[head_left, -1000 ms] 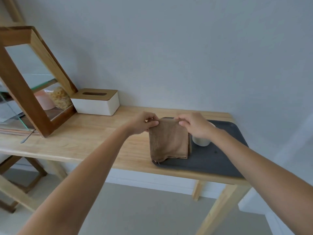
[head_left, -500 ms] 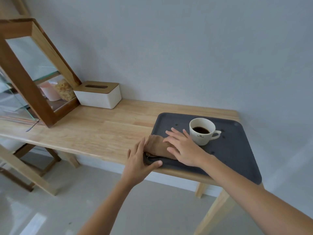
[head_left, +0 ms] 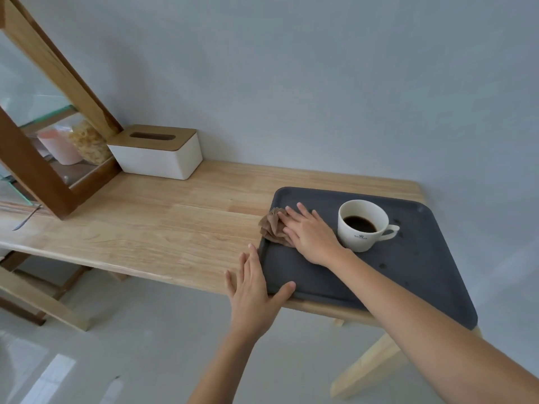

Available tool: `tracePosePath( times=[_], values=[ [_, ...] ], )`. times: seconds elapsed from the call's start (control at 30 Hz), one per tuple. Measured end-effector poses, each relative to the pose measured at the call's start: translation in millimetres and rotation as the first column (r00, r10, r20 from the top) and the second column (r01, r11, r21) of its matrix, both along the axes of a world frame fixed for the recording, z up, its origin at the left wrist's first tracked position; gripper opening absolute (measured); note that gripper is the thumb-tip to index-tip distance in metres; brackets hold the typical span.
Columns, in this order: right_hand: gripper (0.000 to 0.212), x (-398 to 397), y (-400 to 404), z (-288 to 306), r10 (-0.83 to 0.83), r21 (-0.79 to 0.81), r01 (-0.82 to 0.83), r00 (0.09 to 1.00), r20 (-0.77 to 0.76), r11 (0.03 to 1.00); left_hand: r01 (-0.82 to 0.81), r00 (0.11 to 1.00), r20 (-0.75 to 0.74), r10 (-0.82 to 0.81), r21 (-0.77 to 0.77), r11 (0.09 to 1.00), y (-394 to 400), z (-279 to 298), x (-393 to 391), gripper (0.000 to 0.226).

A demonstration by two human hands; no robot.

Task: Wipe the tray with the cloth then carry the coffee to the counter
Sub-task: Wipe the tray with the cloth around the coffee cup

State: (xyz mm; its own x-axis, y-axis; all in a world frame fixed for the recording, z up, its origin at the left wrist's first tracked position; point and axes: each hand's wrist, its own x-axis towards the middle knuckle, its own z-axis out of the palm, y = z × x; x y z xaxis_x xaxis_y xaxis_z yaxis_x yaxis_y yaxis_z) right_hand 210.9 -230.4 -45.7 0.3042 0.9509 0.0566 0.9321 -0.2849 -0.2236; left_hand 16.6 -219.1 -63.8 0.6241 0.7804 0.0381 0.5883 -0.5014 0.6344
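Observation:
A dark grey tray (head_left: pixel 414 275) lies on the right end of a light wooden table (head_left: pixel 163 228). On the tray stands a white cup of black coffee (head_left: pixel 363 224), handle to the right. A bunched brown cloth (head_left: pixel 272 225) lies at the tray's left rim. My right hand (head_left: pixel 310 234) presses flat on the cloth, fingers spread, just left of the cup. My left hand (head_left: pixel 252 290) rests on the tray's front left corner, thumb on the rim and fingers on the table. Dark spots dot the tray to the right of the cup.
A white tissue box with a wooden lid (head_left: pixel 157 151) stands at the back of the table. A wood-framed glass case (head_left: pixel 49 135) with jars inside fills the left end. A grey wall runs behind. The tray overhangs the table's right front corner.
The cloth went from hanging between both hands to lying on the tray. My right hand slid it from the front left towards the back left rim. My left hand settled on the tray's corner.

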Motion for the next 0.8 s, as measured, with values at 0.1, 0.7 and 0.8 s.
tracePosePath(
  times=[0.1,0.7,0.8],
  values=[
    [0.048,18,27,-1,-0.135,-0.020,0.135,0.991,0.011,0.991,0.002,1.000,-0.021,-0.002,0.004,1.000,1,-1,0,0.105],
    [0.062,-42,-13,3,-0.109,-0.005,0.109,0.989,-0.105,0.994,0.079,0.987,-0.147,-0.067,0.082,0.993,7,-3,-4,0.109],
    [0.068,-38,-9,4,-0.127,-0.038,0.124,0.989,-0.079,0.991,0.086,0.985,-0.156,-0.073,0.076,0.993,6,-1,-4,0.102]
  ],
)
